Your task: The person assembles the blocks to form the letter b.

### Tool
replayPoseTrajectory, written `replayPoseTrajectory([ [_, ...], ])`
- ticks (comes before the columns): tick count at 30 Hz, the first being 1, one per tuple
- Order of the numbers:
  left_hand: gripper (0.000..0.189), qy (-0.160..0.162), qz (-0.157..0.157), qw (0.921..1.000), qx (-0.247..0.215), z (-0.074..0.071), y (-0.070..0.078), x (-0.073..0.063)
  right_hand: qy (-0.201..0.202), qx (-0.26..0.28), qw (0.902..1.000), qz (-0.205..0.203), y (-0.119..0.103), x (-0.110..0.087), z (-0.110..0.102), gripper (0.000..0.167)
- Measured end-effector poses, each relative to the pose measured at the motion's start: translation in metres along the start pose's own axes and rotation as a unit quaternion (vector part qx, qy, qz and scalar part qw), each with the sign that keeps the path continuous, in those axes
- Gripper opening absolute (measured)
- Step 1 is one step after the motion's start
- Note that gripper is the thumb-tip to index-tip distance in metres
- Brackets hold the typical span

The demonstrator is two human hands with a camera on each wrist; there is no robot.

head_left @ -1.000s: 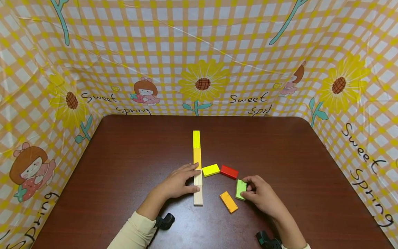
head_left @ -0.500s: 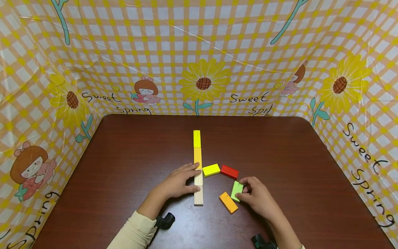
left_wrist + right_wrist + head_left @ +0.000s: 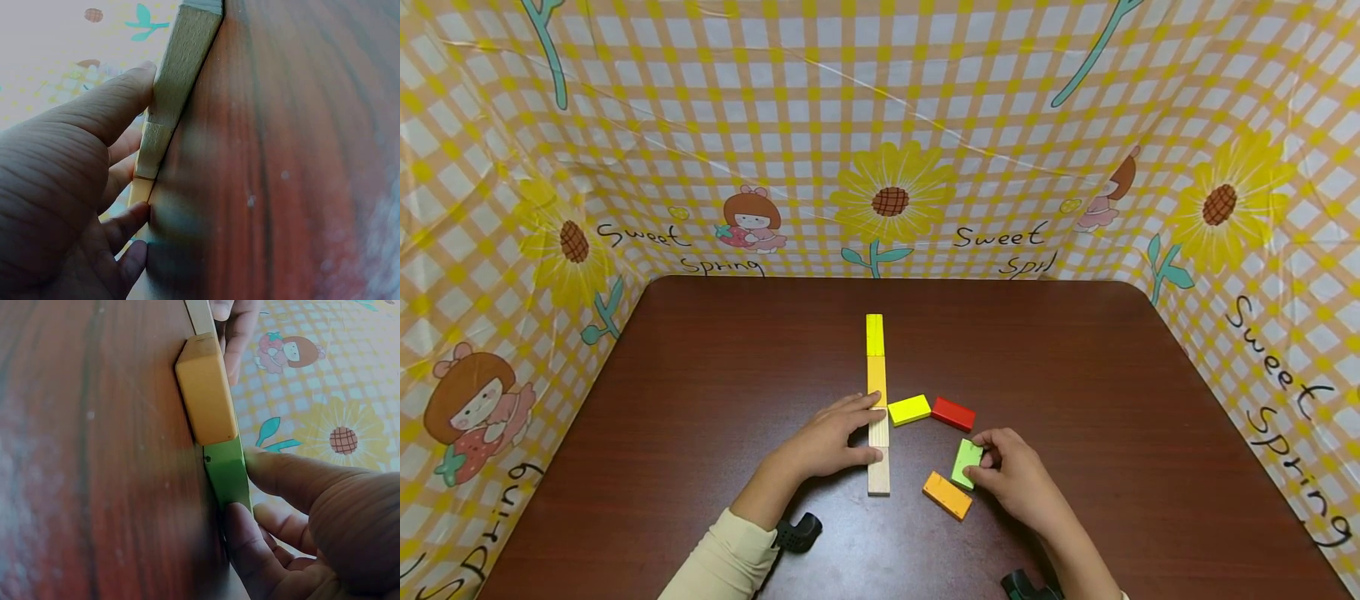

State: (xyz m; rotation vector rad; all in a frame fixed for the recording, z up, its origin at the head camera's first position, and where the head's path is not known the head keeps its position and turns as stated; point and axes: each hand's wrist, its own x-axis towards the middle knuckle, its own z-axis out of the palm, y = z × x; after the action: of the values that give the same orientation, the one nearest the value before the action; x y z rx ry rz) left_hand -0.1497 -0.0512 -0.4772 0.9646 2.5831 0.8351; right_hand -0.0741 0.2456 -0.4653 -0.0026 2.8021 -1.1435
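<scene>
Down the middle of the table a straight column of blocks lies end to end: a yellow block [image 3: 875, 335], an orange-yellow block [image 3: 876, 375] and two plain wooden blocks [image 3: 878, 475]. My left hand [image 3: 820, 437] rests along the column's left side, fingers spread and touching it. My right hand [image 3: 1018, 479] pinches a light green block [image 3: 967, 463] between thumb and fingers. An orange block [image 3: 947, 496] lies slanted against or very near its lower end; in the right wrist view the orange block [image 3: 206, 390] overlaps the green block [image 3: 226, 469].
To the column's right, a bright yellow block [image 3: 909, 410] lies close to it, followed by a red block [image 3: 953, 414] near the green one. The dark brown table [image 3: 737, 333] is walled by a checked cloth [image 3: 820, 100] on the far side and both flanks.
My right hand has slid the green block left and slightly toward me. The orange block has turned flatter and shifted slightly left. My left hand stays put.
</scene>
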Motion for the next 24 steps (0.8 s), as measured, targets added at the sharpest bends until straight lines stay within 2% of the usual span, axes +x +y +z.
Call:
replayPoseTrajectory([
  [15, 0.061, 0.0, 0.0, 1.0, -0.003, 0.0008, -0.0007, -0.0003, 0.009, -0.009, 0.9997, 0.021, -0.0013, 0.0026, -0.001, 0.035],
  [24, 0.062, 0.0, 0.002, 1.0, -0.001, 0.0019, -0.0018, 0.0008, 0.005, -0.013, 0.9999, 0.006, 0.003, 0.0068, -0.0058, 0.036],
])
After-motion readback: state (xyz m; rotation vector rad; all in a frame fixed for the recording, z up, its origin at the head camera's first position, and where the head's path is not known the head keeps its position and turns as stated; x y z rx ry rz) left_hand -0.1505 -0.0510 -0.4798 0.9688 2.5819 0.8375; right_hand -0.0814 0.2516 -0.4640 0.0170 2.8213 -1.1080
